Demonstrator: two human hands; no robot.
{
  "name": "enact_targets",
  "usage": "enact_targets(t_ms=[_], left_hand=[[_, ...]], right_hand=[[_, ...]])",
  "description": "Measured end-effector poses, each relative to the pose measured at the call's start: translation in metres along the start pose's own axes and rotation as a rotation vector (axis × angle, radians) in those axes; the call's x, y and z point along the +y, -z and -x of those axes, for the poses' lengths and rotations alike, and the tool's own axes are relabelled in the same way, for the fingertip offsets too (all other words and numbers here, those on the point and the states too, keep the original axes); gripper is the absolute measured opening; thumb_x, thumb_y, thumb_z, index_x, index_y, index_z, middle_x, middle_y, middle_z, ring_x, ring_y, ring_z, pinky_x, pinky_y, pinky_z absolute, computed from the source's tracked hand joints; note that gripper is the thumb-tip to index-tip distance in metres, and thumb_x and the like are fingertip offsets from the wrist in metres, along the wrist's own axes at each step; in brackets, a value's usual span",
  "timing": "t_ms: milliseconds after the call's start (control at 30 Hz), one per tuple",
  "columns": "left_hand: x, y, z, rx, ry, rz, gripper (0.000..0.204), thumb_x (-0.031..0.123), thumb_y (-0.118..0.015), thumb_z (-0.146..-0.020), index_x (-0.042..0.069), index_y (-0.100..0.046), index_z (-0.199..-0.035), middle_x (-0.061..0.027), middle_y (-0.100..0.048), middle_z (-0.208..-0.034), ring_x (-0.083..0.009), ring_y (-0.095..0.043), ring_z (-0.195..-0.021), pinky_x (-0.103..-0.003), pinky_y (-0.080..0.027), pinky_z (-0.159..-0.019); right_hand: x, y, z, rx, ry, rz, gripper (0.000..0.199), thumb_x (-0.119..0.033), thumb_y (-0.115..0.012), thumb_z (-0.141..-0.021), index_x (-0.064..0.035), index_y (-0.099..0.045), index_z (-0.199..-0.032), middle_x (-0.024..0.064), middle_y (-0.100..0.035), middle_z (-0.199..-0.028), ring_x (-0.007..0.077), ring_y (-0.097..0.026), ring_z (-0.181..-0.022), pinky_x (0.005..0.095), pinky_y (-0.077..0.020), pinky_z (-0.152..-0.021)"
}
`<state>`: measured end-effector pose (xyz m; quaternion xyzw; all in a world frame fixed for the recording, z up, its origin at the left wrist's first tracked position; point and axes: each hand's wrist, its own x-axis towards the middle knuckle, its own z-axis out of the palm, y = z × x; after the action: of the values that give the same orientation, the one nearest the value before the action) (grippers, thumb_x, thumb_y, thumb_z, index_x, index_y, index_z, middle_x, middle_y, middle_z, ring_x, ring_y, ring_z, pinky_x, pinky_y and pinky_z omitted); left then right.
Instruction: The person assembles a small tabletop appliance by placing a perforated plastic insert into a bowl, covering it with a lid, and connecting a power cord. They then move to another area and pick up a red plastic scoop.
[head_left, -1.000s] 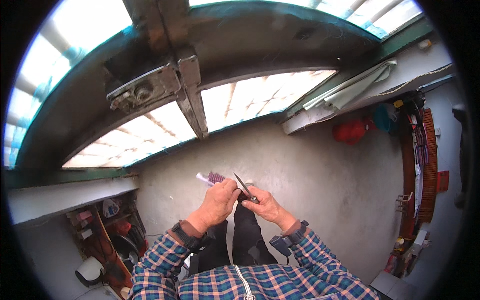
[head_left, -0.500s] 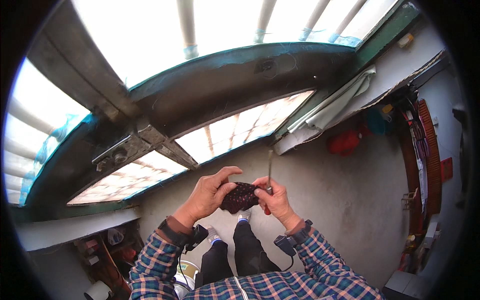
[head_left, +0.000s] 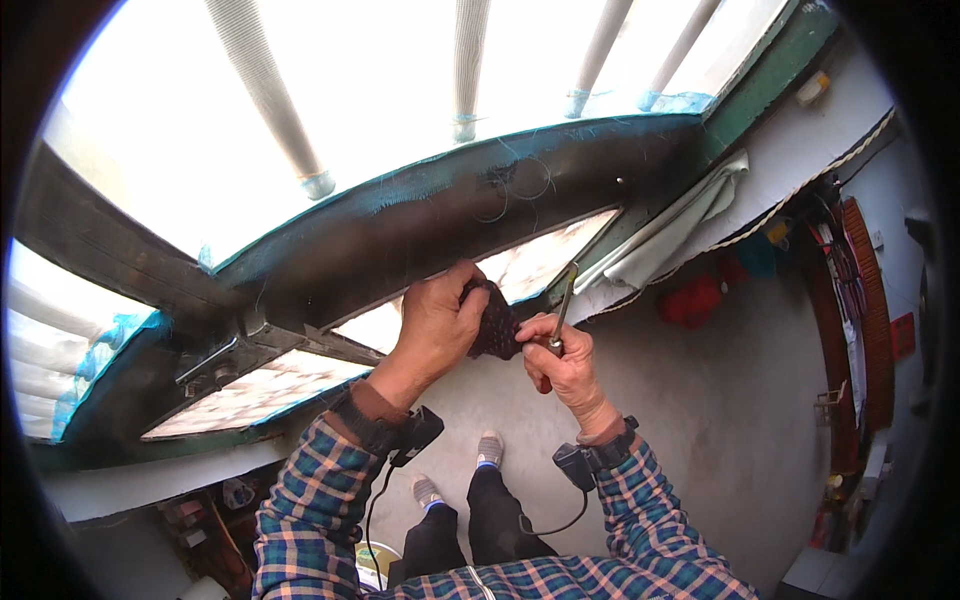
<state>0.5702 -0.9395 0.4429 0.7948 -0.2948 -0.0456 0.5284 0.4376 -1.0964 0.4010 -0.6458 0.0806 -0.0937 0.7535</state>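
The left hand (head_left: 437,325) is clamped on a dark pad (head_left: 494,322), pressing it to the beam (head_left: 420,225) above the grip. The right hand (head_left: 565,365) is closed around a tool (head_left: 562,305) – just beside the pad. The fixing looks under way – not finished, the pad still hand-held.

**Both hands raised at the dark window beam**

Your left hand (head_left: 440,325) grips a dark, knobbly pad (head_left: 494,322) and holds it just under the dark beam (head_left: 450,225) that crosses the window frame. Your right hand (head_left: 565,365) touches the pad's right edge and pinches a slim metal tool (head_left: 562,305) that points up toward the beam. Both plaid sleeves (head_left: 310,500) end in wrist straps carrying small black devices with cables. A pale cloth (head_left: 670,235) hangs at the beam's right end. Below, your feet (head_left: 488,448) stand on the grey floor (head_left: 700,430).
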Motion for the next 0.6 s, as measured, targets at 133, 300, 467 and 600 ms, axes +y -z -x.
enact_targets(t_ms=[133,300,467,600], left_hand=[[0.004,-0.009,-0.034,0.146,0.079,-0.087,0.015,0.016,-0.062,-0.089,0.004,-0.068,-0.094,-0.022,-0.066,-0.082,-0.0407,-0.067,-0.078,-0.045,-0.052,-0.067],[-0.002,-0.014,-0.071,0.334,-0.006,-0.344,0.019,0.021,-0.058,-0.093,0.005,-0.066,-0.1,-0.0211,-0.068,-0.084,-0.0432,-0.066,-0.076,-0.051,-0.052,-0.066],[-0.014,-0.025,-0.063,0.345,0.08,-0.558,0.026,0.026,-0.058,-0.094,0.004,-0.063,-0.108,-0.0209,-0.067,-0.086,-0.0428,-0.066,-0.076,-0.052,-0.053,-0.07],[-0.027,-0.021,-0.04,0.256,0.206,-0.583,0.023,0.025,-0.059,-0.094,0.005,-0.063,-0.106,-0.0187,-0.068,-0.088,-0.04,-0.068,-0.075,-0.05,-0.054,-0.069]], right_hand=[[-0.015,0.001,-0.042,0.147,0.334,0.331,0.011,0.006,-0.056,-0.091,-0.0015,-0.063,-0.097,0.001,-0.057,-0.078,0.0052,-0.045,-0.05,0.0221,-0.0351,-0.045],[-0.043,0.006,-0.105,0.279,0.614,0.81,0.027,0.004,-0.056,-0.086,-0.0001,-0.063,-0.112,0.0115,-0.058,-0.098,0.0188,-0.057,-0.071,0.029,-0.0462,-0.064],[-0.024,0.001,-0.132,0.16,0.512,0.737,0.053,0.007,-0.057,-0.077,-0.0066,-0.058,-0.128,0.0187,-0.056,-0.122,0.04,-0.061,-0.106,0.0432,-0.0524,-0.086],[0.0,0.008,-0.119,0.076,0.434,0.689,0.06,0.008,-0.056,-0.077,-0.0082,-0.057,-0.134,0.0184,-0.054,-0.129,0.0369,-0.06,-0.11,0.0401,-0.0526,-0.088]])
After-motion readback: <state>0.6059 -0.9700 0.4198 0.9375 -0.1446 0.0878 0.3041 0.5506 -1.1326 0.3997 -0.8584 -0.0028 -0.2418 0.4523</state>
